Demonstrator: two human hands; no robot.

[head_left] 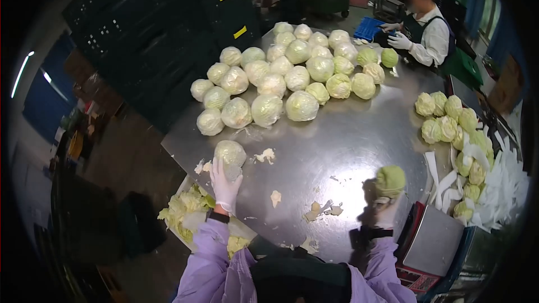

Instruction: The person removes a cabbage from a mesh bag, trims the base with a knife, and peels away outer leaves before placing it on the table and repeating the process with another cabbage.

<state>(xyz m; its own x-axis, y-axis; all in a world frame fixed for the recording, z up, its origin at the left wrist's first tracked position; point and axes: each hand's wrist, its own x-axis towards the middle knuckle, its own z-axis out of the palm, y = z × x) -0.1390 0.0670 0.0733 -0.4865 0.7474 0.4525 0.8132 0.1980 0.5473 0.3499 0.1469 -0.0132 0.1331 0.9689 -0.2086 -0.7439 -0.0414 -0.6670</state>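
Note:
On the metal table (314, 151), my gloved left hand (225, 185) is closed round the near side of a plastic-wrapped cabbage (230, 152). My gloved right hand (387, 207) holds a green cabbage (390, 180) with no visible wrap, its fingers partly hidden beneath it. Several wrapped cabbages (271, 85) stand grouped at the far side of the table. Leaf scraps (323, 210) and small pale pieces (275, 198) lie between my hands.
A crate (188, 182) of loose leaves stands below the left edge. At the right are stacked cabbages (448, 128), white strips (502, 182) and a scale-like metal plate (434, 241). A gloved co-worker (429, 33) is beside a blue basket (368, 28) at the back right.

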